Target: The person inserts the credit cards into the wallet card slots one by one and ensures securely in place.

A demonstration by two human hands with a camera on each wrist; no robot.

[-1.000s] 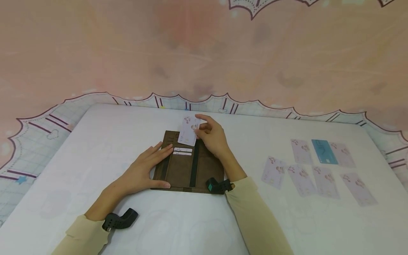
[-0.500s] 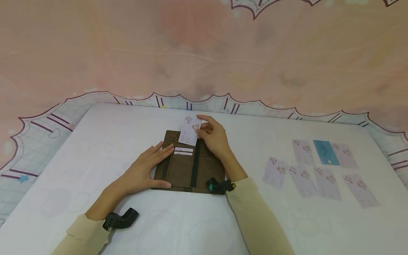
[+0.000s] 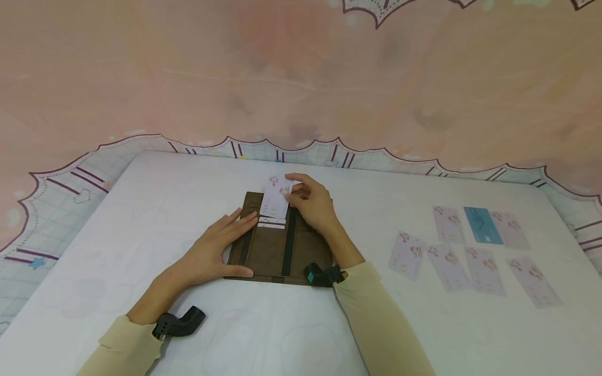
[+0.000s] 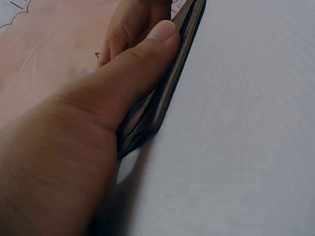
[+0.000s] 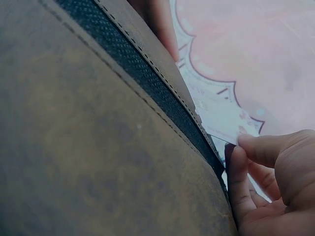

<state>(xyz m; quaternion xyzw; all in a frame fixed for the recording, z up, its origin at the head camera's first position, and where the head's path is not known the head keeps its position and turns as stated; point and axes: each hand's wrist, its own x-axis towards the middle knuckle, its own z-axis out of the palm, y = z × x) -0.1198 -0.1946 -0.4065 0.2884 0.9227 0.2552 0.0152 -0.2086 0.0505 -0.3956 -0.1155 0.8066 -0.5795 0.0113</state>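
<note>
A brown wallet point(image 3: 268, 253) lies spread on the table, with two cards point(image 3: 271, 223) showing as white strips in its slots. My right hand point(image 3: 314, 204) pinches a pale VIP card point(image 3: 274, 201) by its right edge; the card's lower end is right above those strips. Whether that end is inside a slot I cannot tell. In the right wrist view, thumb and finger grip the pale card point(image 5: 216, 118) beyond the wallet point(image 5: 113, 137). My left hand point(image 3: 216, 248) lies with spread fingers on the wallet's left side. Its thumb rests on the wallet's edge point(image 4: 170, 88) in the left wrist view.
Several pale cards point(image 3: 449, 269) lie on the white table point(image 3: 357, 324) to the right. Among them is a blue card point(image 3: 483, 225), overlapping or touching a pale one point(image 3: 510, 230). A patterned cloth point(image 3: 301, 78) hangs behind the table.
My right hand has brought the pale card slightly left and down toward the strips, and the card stands straighter. The left hand stays on the wallet. The whole view has shifted slightly.
</note>
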